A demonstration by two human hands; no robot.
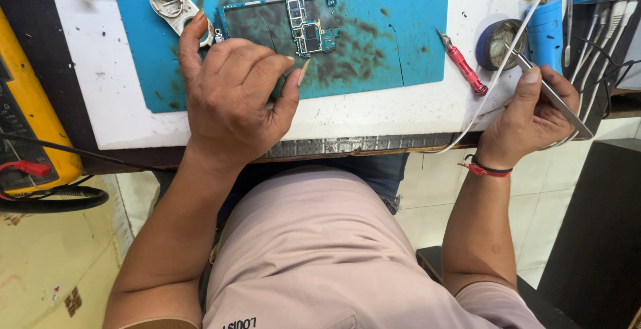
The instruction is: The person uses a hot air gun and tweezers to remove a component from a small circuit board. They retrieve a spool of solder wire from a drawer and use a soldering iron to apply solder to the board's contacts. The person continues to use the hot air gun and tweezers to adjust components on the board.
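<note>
We saw our left hand in the upper middle of the frame, held over the stained blue rubber work mat with its fingers curled loosely and the thumb set apart from them; it pinched nothing that we could make out. Its knuckles covered the lower left part of a thin green phone circuit board, which lay flat on the mat in the upper centre of the frame. Whether the hand actually touched the board we could not tell. Just left of the board's corner, by the raised index finger, lay a small white plastic part with a round opening.

Our right hand sat at the right of the frame, off the edge of the white tabletop, its fingers pinched around a pair of slim silver metal tweezers. The tweezers' tip pointed up and left toward a round blue tin at the upper right. Between the mat and the tin lay a small screwdriver with a red handle, and a white cable ran diagonally across the tabletop near the tin. A yellow meter stood at the far left.
</note>
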